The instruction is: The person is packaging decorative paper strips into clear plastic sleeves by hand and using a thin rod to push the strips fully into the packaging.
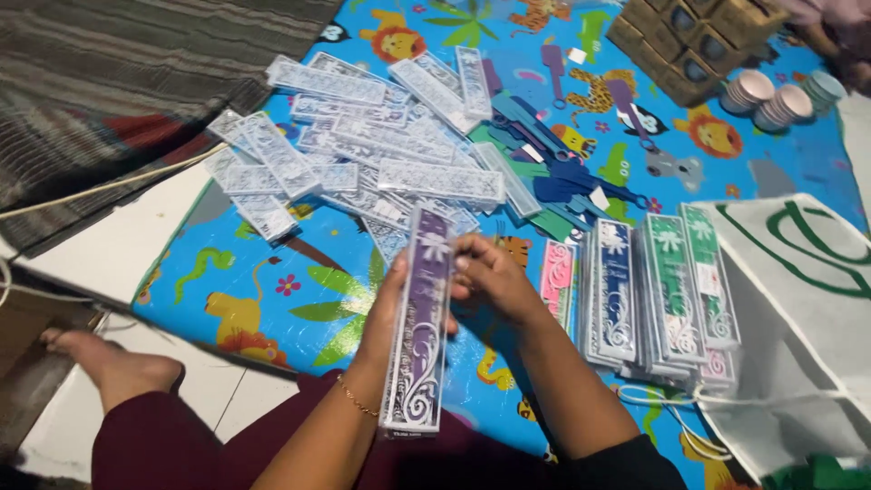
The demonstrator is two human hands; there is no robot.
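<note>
I hold a long clear plastic box [419,327] with a purple insert and white swirl print, upright over the play mat. My left hand [388,304] grips its left side. My right hand [490,277] pinches its upper right edge near the top. Right of my hands, several filled boxes [667,286] with pink, blue and green inserts stand in a leaning row. A heap of empty clear boxes [363,150] lies farther back on the mat. Loose blue, green and purple flat inserts [553,181] are piled beside that heap.
A colourful animal-print play mat [290,290] covers the floor. A white and green cloth bag [798,299] lies at the right. Brown cardboard boxes [689,36] and stacked small bowls [771,95] sit at the far right. My bare foot [109,363] rests at the left on white tile.
</note>
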